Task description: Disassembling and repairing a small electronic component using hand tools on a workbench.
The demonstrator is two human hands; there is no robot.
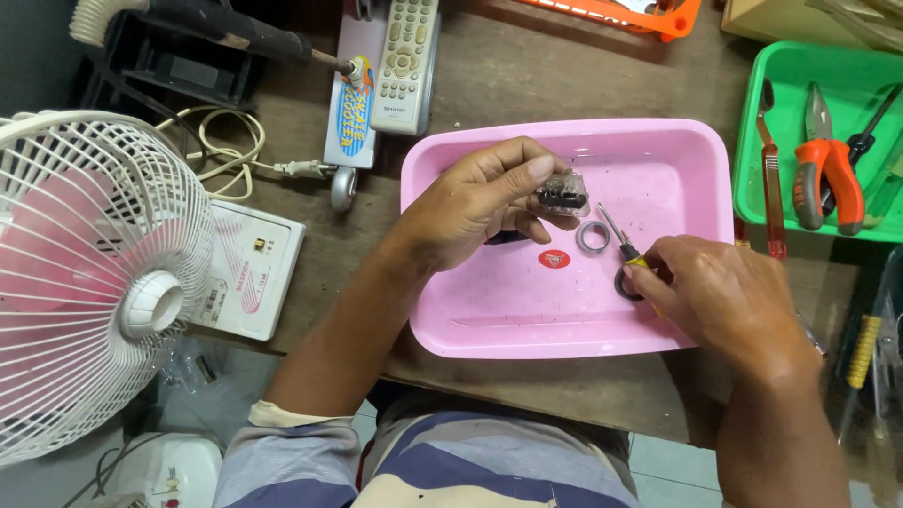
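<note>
The small clear-cased part (562, 193) sits pinched in the left hand (480, 202) above a pink tray (696, 155) on a brown wooden bench. The right hand (729, 296) grips a small screwdriver (616, 235), its tip near a metal ring (593, 237) in the tray. Left of the hands stands a white fan (89, 273); beyond them lies a remote control (406, 61); right, a green tray (785, 71) holds pliers (828, 174). The bench edge runs just beneath the wrists.
</note>
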